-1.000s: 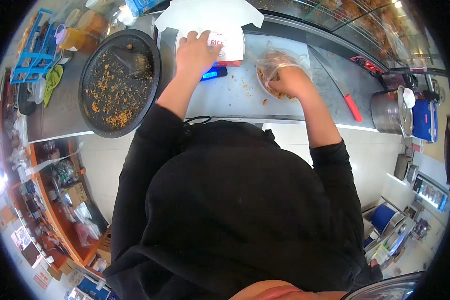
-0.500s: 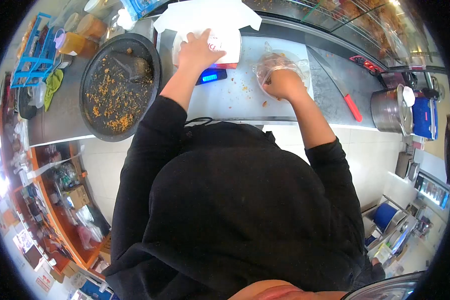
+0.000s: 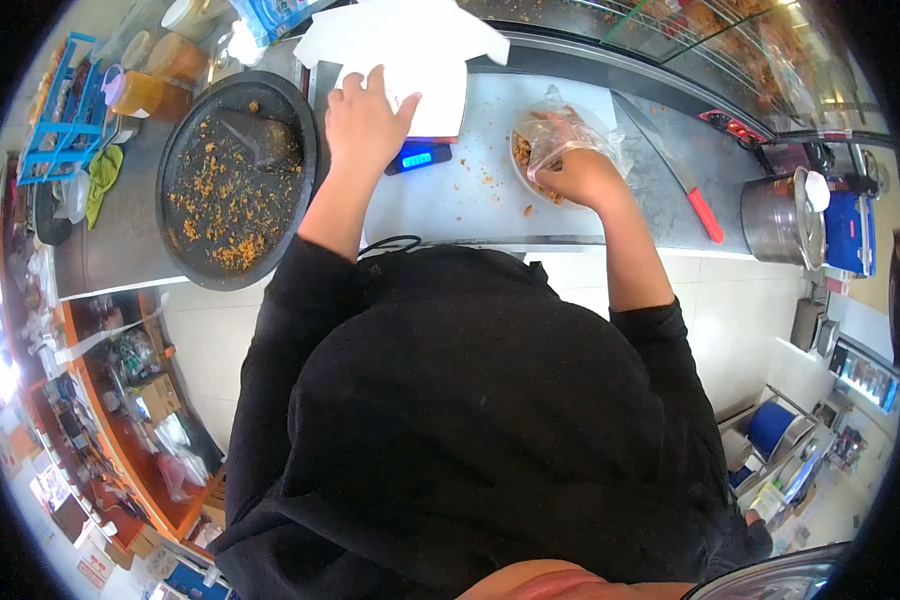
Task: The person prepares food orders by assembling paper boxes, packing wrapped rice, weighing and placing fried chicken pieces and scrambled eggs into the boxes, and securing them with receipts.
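My left hand [image 3: 366, 122] rests with its fingers spread on the left side of a white paper box [image 3: 435, 105]. The box's flaps stand open at the far side. It sits on a digital scale [image 3: 420, 158] with a lit blue display. My right hand [image 3: 585, 178] is closed on a clear plastic bag [image 3: 560, 132] over a round bowl [image 3: 516, 172]. Brown crumbly pieces [image 3: 521, 150] show at the bowl's left side. The bag and my fingers hide the rest of its contents.
A large black round pan [image 3: 185, 235] holds golden crumbs and a dark scoop-like tool. Right of the white board [image 3: 440, 215] lies a red-handled knife [image 3: 705, 215], near a steel pot [image 3: 775, 220]. A blue rack [image 3: 70, 120] and jars stand at the left.
My left hand has moved left to the box's side, and the box has shifted slightly left. My right hand and the bag have moved right, uncovering brown pieces in the bowl.
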Demonstrator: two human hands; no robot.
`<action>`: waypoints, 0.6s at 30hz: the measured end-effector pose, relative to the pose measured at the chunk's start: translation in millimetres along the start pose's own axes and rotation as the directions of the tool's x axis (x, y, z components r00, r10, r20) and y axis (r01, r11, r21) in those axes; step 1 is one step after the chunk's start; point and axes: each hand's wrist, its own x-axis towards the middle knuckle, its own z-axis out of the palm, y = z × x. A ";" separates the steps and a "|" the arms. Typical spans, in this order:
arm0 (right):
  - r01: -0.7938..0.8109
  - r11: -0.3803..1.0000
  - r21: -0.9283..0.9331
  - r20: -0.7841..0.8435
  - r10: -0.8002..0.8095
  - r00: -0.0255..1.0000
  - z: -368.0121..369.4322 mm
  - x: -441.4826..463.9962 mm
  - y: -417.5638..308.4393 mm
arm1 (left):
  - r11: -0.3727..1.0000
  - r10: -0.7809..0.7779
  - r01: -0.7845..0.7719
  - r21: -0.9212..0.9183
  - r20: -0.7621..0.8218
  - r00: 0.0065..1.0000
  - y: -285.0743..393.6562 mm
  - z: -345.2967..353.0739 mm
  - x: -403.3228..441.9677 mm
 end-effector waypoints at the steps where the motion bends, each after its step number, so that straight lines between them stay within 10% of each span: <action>1: 0.022 1.000 0.013 -0.027 -0.022 0.999 -4.5 -4.3 -1.2 | 0.997 0.020 -0.023 -0.077 -0.046 0.999 -1.8 -9.7 -5.8; 8: 0.255 0.781 0.570 -0.330 -0.066 0.942 -46.1 -29.1 20.8 | 0.844 -0.145 0.051 -0.535 -0.134 0.980 -35.8 -71.8 -54.4; 14: 0.328 0.940 0.097 -0.560 -0.221 0.798 -32.8 -22.5 44.0 | 0.767 -0.253 0.093 -0.635 -0.166 0.953 -58.8 -78.1 -84.7; 18: 0.060 0.996 -0.062 -0.584 -0.085 0.807 -33.1 -26.2 18.8 | 0.762 -0.276 0.083 -0.642 -0.206 0.939 -64.1 -80.0 -93.2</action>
